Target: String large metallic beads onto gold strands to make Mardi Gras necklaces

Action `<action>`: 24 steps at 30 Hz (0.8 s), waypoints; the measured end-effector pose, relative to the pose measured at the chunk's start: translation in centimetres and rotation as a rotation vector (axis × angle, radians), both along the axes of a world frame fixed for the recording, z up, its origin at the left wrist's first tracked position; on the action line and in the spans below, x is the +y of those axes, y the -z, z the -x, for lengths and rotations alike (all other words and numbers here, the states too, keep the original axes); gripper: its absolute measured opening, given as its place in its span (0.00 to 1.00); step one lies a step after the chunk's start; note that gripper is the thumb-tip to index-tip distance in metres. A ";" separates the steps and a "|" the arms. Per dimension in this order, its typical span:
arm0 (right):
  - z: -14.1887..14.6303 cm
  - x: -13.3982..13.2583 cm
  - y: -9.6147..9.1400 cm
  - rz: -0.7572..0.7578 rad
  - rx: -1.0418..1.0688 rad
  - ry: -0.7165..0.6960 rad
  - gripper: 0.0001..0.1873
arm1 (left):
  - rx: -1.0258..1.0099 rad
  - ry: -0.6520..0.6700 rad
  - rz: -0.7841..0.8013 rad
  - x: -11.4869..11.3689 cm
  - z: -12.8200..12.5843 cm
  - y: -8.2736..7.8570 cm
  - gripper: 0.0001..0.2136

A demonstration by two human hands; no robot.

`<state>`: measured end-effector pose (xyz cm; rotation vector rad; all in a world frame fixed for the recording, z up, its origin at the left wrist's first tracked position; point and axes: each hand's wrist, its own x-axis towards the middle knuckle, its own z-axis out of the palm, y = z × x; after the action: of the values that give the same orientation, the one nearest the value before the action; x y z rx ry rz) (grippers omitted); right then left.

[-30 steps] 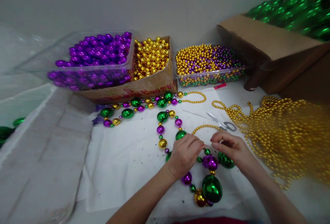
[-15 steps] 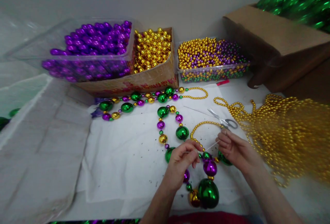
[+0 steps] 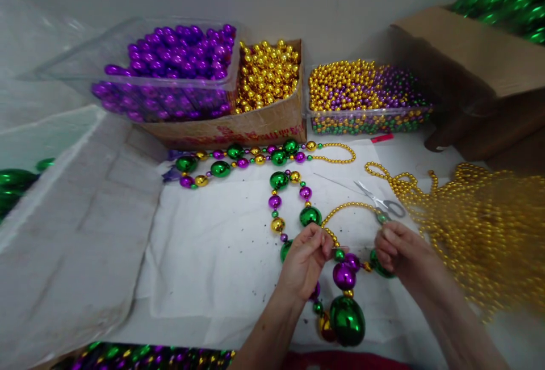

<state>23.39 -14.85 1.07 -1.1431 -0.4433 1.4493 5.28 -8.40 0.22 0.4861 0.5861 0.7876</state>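
A bead necklace point(image 3: 310, 216) of large green, purple and gold balls lies in a loop on the white sheet, partly under my hands. My left hand point(image 3: 307, 259) is closed in a pinch, and a short piece of pale thread point(image 3: 340, 248) sticks out past its fingertips, above a small green bead. From beside that hand a gold bead strand point(image 3: 349, 205) arcs to a green bead point(image 3: 382, 218) just above my right hand point(image 3: 402, 249). The right fingers are curled together; what they grip is hidden. Close behind lie the scissors point(image 3: 385, 204) and a long thin needle point(image 3: 336, 181).
A second necklace point(image 3: 220, 169) lies along the back. Behind it stand a clear bin of purple beads point(image 3: 179, 55), a carton of gold beads point(image 3: 270, 75) and a tub of small mixed beads point(image 3: 349, 89). Gold strands point(image 3: 481, 234) heap at right, below a cardboard box point(image 3: 464, 52).
The thread that stretched between my hands no longer shows there. My hands have moved farther apart, the right one away to the right. The whole view has shifted slightly.
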 end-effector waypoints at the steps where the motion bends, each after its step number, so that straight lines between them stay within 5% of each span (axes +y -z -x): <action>1: 0.3 -0.2 0.1 0.007 -0.102 -0.045 0.14 | 0.010 0.010 -0.023 0.2 0.1 -0.2 0.10; 5: 1.3 -0.5 0.2 -0.034 -0.674 -0.309 0.09 | 0.083 0.040 -0.136 1.0 1.2 -1.4 0.10; 8: 1.0 -0.3 -0.3 -0.127 -0.796 -0.449 0.10 | 0.118 0.024 -0.183 1.1 2.0 -2.1 0.10; 11: 0.4 0.0 -1.0 -0.123 -0.499 -0.303 0.13 | 0.151 0.008 -0.197 0.6 2.3 -2.1 0.11; 14: 1.3 0.5 -1.5 -0.127 0.062 -0.143 0.10 | 0.140 0.005 -0.165 0.0 2.0 -1.6 0.11; 17: 3.2 1.2 -1.7 -0.197 0.450 -0.130 0.10 | 0.113 -0.007 -0.126 -0.4 1.8 -1.4 0.11; 24: 4.3 1.8 -1.2 -0.179 0.354 -0.070 0.15 | 0.163 -0.065 -0.072 -0.8 1.7 -1.0 0.11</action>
<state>19.08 -13.09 2.27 -0.7164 -0.3579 1.6004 3.61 -9.18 1.27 0.6039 0.7297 0.8383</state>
